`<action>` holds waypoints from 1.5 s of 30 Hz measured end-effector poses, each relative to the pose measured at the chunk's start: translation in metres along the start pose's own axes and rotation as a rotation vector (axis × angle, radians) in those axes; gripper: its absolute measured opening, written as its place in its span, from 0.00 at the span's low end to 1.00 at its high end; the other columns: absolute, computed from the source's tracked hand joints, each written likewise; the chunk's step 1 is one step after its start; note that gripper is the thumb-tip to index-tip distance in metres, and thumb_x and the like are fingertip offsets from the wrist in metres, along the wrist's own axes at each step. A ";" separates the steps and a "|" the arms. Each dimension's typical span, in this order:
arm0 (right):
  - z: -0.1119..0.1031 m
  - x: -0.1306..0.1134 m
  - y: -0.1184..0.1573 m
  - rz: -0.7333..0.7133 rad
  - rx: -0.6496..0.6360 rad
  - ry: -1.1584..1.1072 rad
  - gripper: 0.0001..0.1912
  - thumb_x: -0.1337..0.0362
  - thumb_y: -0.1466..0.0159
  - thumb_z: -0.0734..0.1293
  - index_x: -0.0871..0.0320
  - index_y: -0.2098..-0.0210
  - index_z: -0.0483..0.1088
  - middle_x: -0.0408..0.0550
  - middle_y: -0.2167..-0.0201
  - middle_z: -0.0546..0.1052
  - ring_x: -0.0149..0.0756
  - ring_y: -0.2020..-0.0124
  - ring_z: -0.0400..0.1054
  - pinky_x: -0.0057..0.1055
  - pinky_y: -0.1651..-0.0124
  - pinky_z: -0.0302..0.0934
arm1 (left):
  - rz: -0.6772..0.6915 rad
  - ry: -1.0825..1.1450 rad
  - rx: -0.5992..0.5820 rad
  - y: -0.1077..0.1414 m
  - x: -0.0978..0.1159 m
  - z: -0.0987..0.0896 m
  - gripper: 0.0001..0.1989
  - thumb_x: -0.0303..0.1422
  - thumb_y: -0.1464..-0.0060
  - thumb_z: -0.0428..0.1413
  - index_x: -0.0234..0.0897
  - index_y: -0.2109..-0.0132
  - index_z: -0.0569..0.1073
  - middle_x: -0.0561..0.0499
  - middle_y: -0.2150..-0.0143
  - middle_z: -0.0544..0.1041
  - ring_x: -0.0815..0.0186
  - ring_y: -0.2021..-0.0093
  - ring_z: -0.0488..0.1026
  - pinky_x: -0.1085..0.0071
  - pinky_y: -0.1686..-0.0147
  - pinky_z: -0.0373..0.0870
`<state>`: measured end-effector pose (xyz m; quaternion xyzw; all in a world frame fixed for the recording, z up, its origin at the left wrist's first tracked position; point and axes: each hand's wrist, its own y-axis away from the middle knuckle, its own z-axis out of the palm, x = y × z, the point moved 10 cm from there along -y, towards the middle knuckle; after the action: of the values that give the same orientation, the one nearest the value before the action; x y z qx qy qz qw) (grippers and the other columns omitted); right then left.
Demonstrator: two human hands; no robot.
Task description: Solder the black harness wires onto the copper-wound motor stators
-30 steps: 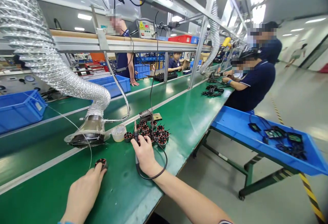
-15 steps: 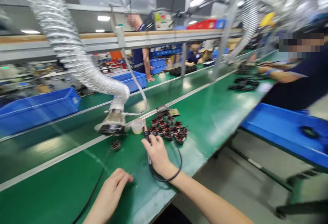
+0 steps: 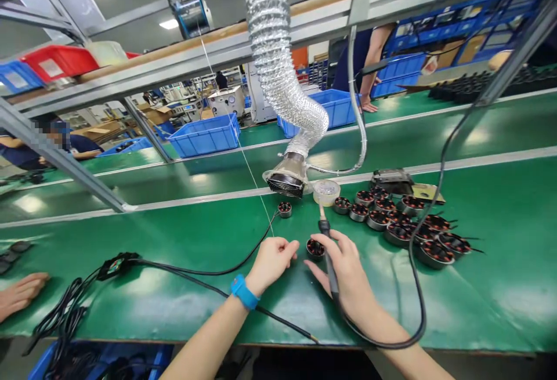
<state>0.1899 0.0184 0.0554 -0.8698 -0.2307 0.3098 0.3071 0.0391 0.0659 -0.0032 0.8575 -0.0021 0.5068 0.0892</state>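
In my right hand [image 3: 350, 278] is a soldering iron [image 3: 331, 270], its tip pointing away from me and its cable looping past my wrist. A round motor stator [image 3: 315, 248] with copper windings sits between that hand's thumb and forefinger; whether they grip it I cannot tell. My left hand [image 3: 274, 261], wearing a blue wristband, is pinched closed on a thin solder wire [image 3: 253, 180] that runs down from a spool [image 3: 191, 15]. Beyond it, another stator [image 3: 285, 209] joins a black cable [image 3: 243, 267] on the green bench. Several more stators [image 3: 404, 232] cluster on the right.
A fume extractor nozzle [image 3: 287, 176] hangs low over the bench beside a round clear container [image 3: 326, 192]. A dark metal block [image 3: 393, 181] stands behind the stators. Bundled black cables [image 3: 67, 304] lie left, near a co-worker's hand [image 3: 24, 296]. Blue bins [image 3: 206, 136] stand behind.
The view has swung left. My right hand, with the soldering iron, has come away from the stator cluster, and one stator now sits at its fingers. My hands are closer together.
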 end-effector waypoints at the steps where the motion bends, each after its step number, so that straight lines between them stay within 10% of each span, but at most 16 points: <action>1: -0.002 0.007 0.001 0.036 -0.006 -0.045 0.24 0.65 0.36 0.67 0.53 0.41 0.61 0.57 0.46 0.64 0.51 0.46 0.64 0.51 0.46 0.66 | -0.003 0.010 0.005 -0.002 0.001 0.003 0.26 0.53 0.44 0.52 0.32 0.72 0.74 0.54 0.81 0.68 0.70 0.78 0.62 0.72 0.74 0.56; 10: 0.016 0.040 0.004 0.169 -0.085 -0.376 0.25 0.67 0.35 0.65 0.51 0.40 0.58 0.54 0.44 0.61 0.40 0.50 0.71 0.42 0.45 0.69 | -0.074 0.098 -0.090 -0.010 0.018 0.036 0.17 0.43 0.53 0.60 0.32 0.76 0.75 0.56 0.81 0.65 0.71 0.76 0.57 0.71 0.74 0.50; 27: 0.037 0.024 0.016 0.211 -0.098 -0.253 0.28 0.61 0.37 0.71 0.50 0.41 0.59 0.53 0.46 0.63 0.41 0.58 0.73 0.38 0.55 0.72 | -0.031 0.145 -0.136 -0.002 -0.004 -0.006 0.25 0.53 0.51 0.60 0.31 0.71 0.74 0.56 0.77 0.65 0.73 0.75 0.53 0.72 0.73 0.47; 39: 0.047 0.025 0.017 0.219 -0.130 -0.389 0.26 0.67 0.36 0.68 0.47 0.42 0.58 0.50 0.45 0.62 0.39 0.53 0.72 0.36 0.49 0.70 | -0.089 0.438 -0.307 0.005 0.001 0.012 0.23 0.52 0.53 0.62 0.33 0.68 0.72 0.62 0.81 0.53 0.76 0.81 0.42 0.70 0.79 0.35; 45: 0.043 0.021 0.016 0.196 -0.114 -0.393 0.23 0.64 0.34 0.68 0.49 0.42 0.59 0.51 0.47 0.63 0.40 0.53 0.72 0.38 0.50 0.70 | -0.094 0.213 -0.168 0.005 -0.005 0.008 0.28 0.58 0.54 0.61 0.34 0.76 0.69 0.60 0.84 0.55 0.75 0.81 0.46 0.70 0.78 0.39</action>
<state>0.1786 0.0367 0.0093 -0.8268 -0.2177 0.4883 0.1750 0.0426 0.0591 -0.0108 0.7874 0.0053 0.5882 0.1840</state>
